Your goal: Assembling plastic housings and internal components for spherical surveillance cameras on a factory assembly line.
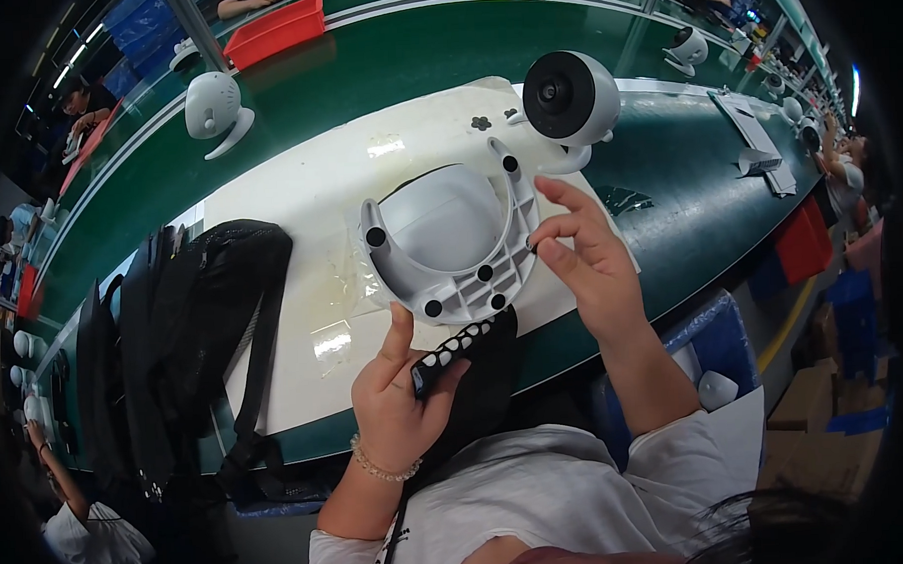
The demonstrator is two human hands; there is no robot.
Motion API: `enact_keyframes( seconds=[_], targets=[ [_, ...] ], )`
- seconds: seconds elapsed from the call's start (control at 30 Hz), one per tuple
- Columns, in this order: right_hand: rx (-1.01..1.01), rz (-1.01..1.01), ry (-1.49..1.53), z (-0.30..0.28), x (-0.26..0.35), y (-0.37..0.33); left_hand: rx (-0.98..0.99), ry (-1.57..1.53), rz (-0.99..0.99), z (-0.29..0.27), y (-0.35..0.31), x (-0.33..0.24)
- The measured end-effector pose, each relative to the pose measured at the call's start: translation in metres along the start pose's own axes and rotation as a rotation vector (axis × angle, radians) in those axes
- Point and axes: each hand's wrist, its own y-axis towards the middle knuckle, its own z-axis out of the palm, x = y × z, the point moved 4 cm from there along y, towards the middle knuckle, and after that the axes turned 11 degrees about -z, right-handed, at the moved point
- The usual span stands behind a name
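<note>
Right hand (607,282): I'm pinching one black pad (532,246), best pressed flat; left hand (388,402), half-curled: I'm gripping dotted strip (456,343).

Upturned white device (444,218): smooth plastic, semi-gloss
Foot pads (434,308): matt, rubber-like
Black bag (213,275): cloth, partly mesh
White sheet (319,187): smooth, with glossy highlights
Green surface (413,45): smooth, glossy
Red tray (275,32): smooth plastic

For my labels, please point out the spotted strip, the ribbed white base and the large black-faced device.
Spotted strip (454,351), head view: middle of its face.
Ribbed white base (463,291), head view: lower ribs.
Large black-faced device (570,98), head view: its black face.
</note>
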Motion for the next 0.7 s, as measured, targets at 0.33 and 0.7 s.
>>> enact_keyframes(
  seconds=[0.33,0.7],
  targets=[
    [-0.094,-0.025,0.030,0.006,-0.003,-0.003,0.040,-0.002,-0.035,0.001,0.000,0.005],
    [-0.149,-0.100,-0.060,0.008,-0.001,-0.005,0.010,-0.010,-0.012,-0.001,0.001,0.001]
  ],
)
